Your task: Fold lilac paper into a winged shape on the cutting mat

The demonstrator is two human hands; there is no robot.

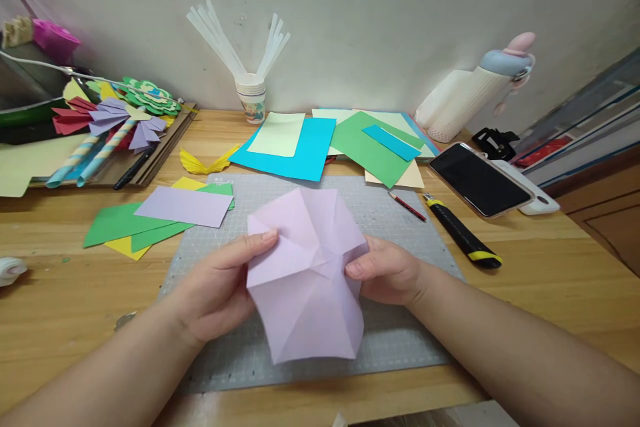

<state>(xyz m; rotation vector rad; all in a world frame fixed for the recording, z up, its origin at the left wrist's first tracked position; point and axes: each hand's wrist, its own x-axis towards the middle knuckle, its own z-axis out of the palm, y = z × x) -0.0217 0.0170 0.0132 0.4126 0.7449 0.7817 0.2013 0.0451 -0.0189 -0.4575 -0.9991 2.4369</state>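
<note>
A creased sheet of lilac paper [310, 300] is held up over the grey cutting mat [415, 340], its folds meeting near the middle. My left hand [227, 283] grips its left edge, thumb on top and fingers hidden beneath. On the opposite edge my right hand [387, 270] pinches the paper the same way, with the thumb near the centre folds. A red pencil [407, 207] and a black and yellow utility knife [463, 230] lie beyond my right hand. Past my left hand rests a lilac paper strip [184, 205] on green and yellow strips.
Blue paper [313, 150] and green paper [375, 153] lie at the back. Paper cups [251, 97] with white sticks stand by the wall. A phone [483, 179] and a bottle [480, 93] are at right. Paper flowers [115, 117] lie at left, near a yellow folded paper [207, 161].
</note>
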